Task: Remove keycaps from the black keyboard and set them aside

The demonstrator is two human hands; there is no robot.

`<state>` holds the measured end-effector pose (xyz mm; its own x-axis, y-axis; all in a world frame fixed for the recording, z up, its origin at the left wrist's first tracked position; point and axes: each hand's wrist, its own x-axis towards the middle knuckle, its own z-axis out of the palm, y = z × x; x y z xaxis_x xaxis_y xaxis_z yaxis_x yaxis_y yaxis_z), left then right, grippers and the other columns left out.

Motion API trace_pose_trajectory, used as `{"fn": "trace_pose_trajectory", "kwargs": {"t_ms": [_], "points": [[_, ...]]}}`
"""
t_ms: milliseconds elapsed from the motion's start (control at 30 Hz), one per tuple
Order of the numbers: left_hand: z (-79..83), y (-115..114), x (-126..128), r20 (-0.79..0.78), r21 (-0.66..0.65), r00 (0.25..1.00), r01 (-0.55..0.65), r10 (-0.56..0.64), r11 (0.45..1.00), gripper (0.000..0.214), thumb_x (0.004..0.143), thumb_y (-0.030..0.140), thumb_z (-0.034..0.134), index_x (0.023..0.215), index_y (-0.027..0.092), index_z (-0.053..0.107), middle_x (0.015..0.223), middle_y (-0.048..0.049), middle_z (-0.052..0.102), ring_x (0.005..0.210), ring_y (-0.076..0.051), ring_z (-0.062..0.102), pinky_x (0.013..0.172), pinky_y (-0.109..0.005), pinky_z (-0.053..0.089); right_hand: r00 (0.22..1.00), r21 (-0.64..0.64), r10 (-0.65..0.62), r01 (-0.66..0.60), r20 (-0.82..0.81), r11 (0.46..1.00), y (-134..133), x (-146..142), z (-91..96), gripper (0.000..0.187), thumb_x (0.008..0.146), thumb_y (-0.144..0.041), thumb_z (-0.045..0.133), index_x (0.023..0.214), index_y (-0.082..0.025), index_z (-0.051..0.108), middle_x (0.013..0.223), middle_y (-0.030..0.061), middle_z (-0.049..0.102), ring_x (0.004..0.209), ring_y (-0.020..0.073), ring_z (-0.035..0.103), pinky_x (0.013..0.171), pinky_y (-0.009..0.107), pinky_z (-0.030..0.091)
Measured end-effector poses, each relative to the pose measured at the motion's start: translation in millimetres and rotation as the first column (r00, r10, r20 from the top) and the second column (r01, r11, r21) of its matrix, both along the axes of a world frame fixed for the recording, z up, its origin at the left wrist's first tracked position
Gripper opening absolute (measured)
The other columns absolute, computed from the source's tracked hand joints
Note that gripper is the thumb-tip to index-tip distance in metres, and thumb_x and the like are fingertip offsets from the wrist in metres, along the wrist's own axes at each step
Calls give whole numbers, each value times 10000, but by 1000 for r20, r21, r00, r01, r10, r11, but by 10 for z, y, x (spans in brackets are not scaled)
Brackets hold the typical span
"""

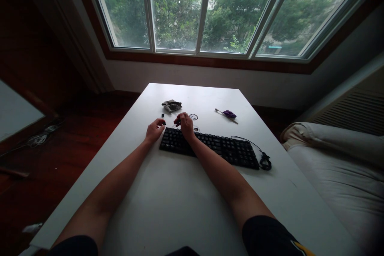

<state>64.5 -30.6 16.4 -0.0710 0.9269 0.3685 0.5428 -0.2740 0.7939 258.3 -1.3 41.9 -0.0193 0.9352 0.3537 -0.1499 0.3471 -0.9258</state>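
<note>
Two bare hands at work here, and below us lies the black keyboard [216, 144] on the white bench [168, 200], its long axis running across us from left to right, but on a slant: the left end sits farther off, the number-pad end comes nearer and points right. Its front edge faces us, and the cable [253, 143] loops from the far edge to a dark coil [265, 161] just beside the right end. Over to our left hand [156, 129], just off the keyboard's left far corner, thumb and forefinger together, clamped on a small dark piece [164, 123]. Our right hand [185, 124] is close by, its wrist crossing above the keys; its fingers are bent, a thin pale strand [173, 126] showing beneath them, and whether they grip it we cannot tell. Beyond the left hand we spot a dark cube [162, 115], then a crumpled grey cloth [172, 106]. A wire ring [193, 117] lies just past the right hand, and farther right we see a purple bundle [229, 114] against a slim stick [219, 111], slanting like the keyboard.
</note>
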Motion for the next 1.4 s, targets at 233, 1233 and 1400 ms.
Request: {"fn": "trace_pose_trajectory", "kwargs": {"t_ms": [233,1233,1400], "points": [[81,312,-54,-298,-41,953,-78,62,996,230,820,241,671,1037,235,746,1085,-55,719,1000,-247,636,951,-406,512,1000,-9,8,-8,0,1000,0,-1,2,319,974,-491,470,864,-213,584,668,3,678,553,135,614,529,241,532],[-79,1023,-74,-411,-38,907,-124,98,992,283,807,260,680,1076,295,761,1153,-56,695,1108,-261,563,1015,-408,452,999,-33,3,-2,36,999,-15,2,33,327,971,-496,464,856,-217,589,678,6,698,534,132,611,526,236,521],[-57,992,-79,-447,15,891,-82,80,997,255,832,238,652,1057,266,770,1139,-76,699,1127,-275,555,1052,-429,443,999,-36,-4,6,41,999,-7,-1,22,336,973,-507,464,855,-219,589,675,2,697,506,122,590,525,235,512]]}}
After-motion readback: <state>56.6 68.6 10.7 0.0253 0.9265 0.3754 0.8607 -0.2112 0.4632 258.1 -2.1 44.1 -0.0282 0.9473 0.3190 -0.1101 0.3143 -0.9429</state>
